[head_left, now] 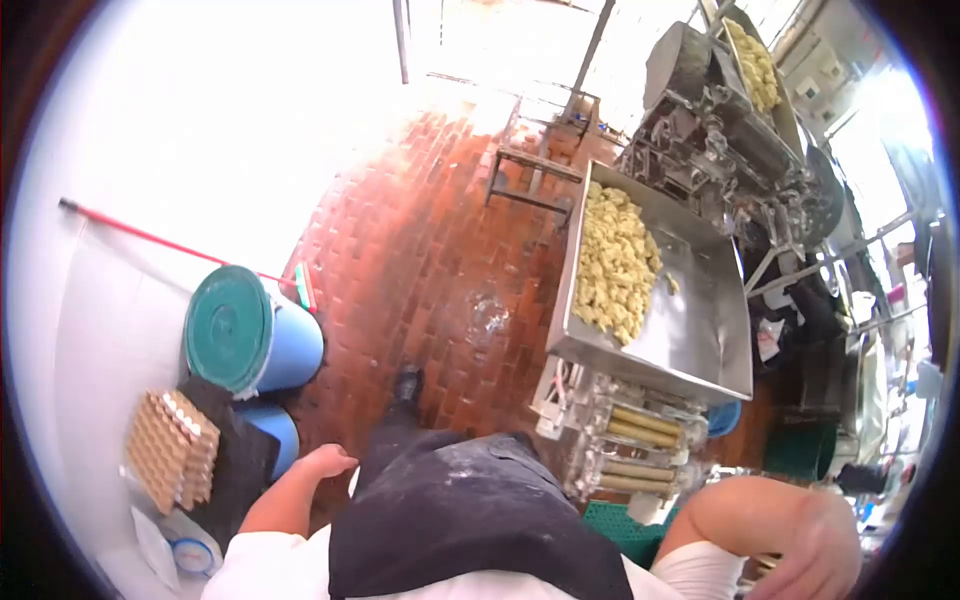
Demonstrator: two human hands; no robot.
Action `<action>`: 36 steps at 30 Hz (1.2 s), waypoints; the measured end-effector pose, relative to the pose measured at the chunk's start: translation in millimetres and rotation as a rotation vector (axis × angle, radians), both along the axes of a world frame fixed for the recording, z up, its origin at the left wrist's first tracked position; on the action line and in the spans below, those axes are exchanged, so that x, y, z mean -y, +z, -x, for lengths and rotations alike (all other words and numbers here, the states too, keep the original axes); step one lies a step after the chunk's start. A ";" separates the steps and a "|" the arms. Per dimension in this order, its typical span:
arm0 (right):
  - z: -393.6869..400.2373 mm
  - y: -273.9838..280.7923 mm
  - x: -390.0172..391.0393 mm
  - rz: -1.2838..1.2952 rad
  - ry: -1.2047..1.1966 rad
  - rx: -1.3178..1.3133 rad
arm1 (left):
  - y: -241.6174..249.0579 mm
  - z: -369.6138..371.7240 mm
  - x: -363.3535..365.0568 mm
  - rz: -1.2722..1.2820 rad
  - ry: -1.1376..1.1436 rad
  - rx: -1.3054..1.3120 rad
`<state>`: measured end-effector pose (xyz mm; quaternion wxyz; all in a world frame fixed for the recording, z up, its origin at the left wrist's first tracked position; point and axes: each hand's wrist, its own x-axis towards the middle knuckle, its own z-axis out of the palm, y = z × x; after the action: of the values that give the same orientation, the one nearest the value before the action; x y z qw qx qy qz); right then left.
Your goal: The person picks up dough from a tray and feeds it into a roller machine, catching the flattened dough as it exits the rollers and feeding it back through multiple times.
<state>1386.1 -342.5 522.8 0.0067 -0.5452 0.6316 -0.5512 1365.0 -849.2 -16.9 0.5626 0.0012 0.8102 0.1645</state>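
Observation:
Low at left, my left hand (326, 461) hangs beside the dark apron (460, 510), touching no object that I can make out; its fingers are too small and foreshortened to read. At the lower right my right arm is bent, and my right hand (818, 552) is slightly blurred, its fingers stretched down and apart with nothing seen in them. Ahead of it stands a wide metal tray (705, 330), with a heap of yellowish dough pieces (612, 262) along its left side. Machine rollers (640, 430) show below the tray.
At left are a blue barrel (295, 345) with a green lid (227, 328), egg cartons (170, 450) and a red-handled broom (160, 240). A low metal frame (535, 160) stands on the brick floor (450, 270). Machinery (700, 130) with more dough (755, 65) is at upper right; a green crate (620, 525) sits below.

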 end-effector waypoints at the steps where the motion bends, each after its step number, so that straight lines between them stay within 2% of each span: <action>1: 19.5 8.6 18.3 -0.049 0.019 0.017 | 4.4 35.3 -1.6 -0.015 -0.008 -0.003; 3: 31.1 16.9 36.5 -0.131 0.063 0.056 | 22.2 85.3 -10.6 0.012 -0.086 -0.119; 5: 69.1 33.6 52.7 -0.206 0.028 0.048 | 43.2 213.3 -26.8 -0.108 -0.056 -0.371; 6: 74.2 37.8 55.1 -0.164 -0.029 0.023 | 50.8 264.1 -41.6 -0.117 -0.107 -0.389; 9: 77.7 43.2 46.4 -0.238 -0.048 0.034 | 79.7 373.9 -120.5 -0.217 -0.168 -0.517; 11: 100.0 42.6 33.8 -0.233 -0.114 0.025 | 137.5 433.8 -195.5 -0.228 -0.191 -0.481; 12: 111.6 41.4 16.3 -0.215 -0.113 0.016 | 136.9 465.2 -228.7 -0.224 -0.245 -0.486; 14: 118.4 31.9 -9.0 -0.146 -0.197 -0.048 | 132.3 512.6 -282.3 -0.369 -0.371 -0.611; 15: 115.6 26.3 -18.9 -0.110 -0.178 -0.098 | 128.3 503.8 -288.7 -0.369 -0.371 -0.611; 16: 43.4 -11.1 -69.9 0.150 0.004 0.027 | 148.8 512.1 -329.9 -0.580 -0.288 -0.494; 17: 96.2 -13.7 -66.6 0.487 -0.459 -0.019 | 173.2 526.1 -376.7 -0.779 -0.203 -0.358; 18: 74.5 -54.9 -94.2 0.769 -0.672 -0.179 | 201.4 527.2 -408.8 -0.790 -0.220 -0.357; 19: 88.1 -58.2 -121.3 0.658 -0.766 -0.050 | 241.3 528.9 -429.5 -0.870 -0.327 -0.352; 20: 113.1 -78.5 -122.5 0.843 -0.929 -0.092 | 274.0 537.7 -447.4 -0.950 -0.436 -0.347; 22: 137.0 -112.8 -134.6 1.110 -1.055 0.055 | 324.0 585.4 -509.0 -1.157 -0.523 -0.528; 23: 149.1 -124.5 -150.8 1.117 -1.072 0.037 | 358.2 602.8 -544.8 -1.190 -0.428 -0.473; 24: 165.0 -137.5 -168.0 1.095 -1.081 0.132 | 390.5 624.0 -590.3 -1.223 -0.351 -0.415; 25: 179.5 -147.7 -181.6 1.074 -1.088 0.228 | 409.9 646.9 -636.3 -1.392 -0.372 -0.471; 26: 189.0 -154.2 -182.9 1.088 -1.113 0.195 | 447.2 653.5 -663.4 -1.443 -0.501 -0.596; 27: 192.8 -155.3 -182.9 1.086 -1.110 0.243 | 471.9 647.3 -677.1 -1.538 -0.519 -0.736; 29: 243.7 -168.4 -208.0 1.125 -1.210 0.224 | 500.5 687.2 -793.1 -1.688 -0.591 -0.670; 30: 265.2 -172.4 -225.2 1.191 -1.284 0.283 | 508.7 708.7 -843.1 -1.689 -0.641 -0.748; 32: 294.2 -178.1 -238.0 1.260 -1.390 0.324 | 520.3 727.2 -917.5 -1.649 -0.691 -0.711; 34: 318.2 -183.4 -251.8 1.363 -1.684 0.422 | 526.1 748.0 -992.7 -1.621 -0.716 -0.721; 36: 339.5 -184.4 -271.2 1.424 -1.770 0.406 | 527.9 761.3 -1085.2 -1.513 -0.897 -0.863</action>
<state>1046.5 -71.2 338.4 -0.5899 0.3072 0.3259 -0.6719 603.7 236.0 511.0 0.0791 0.7296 0.5513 0.3968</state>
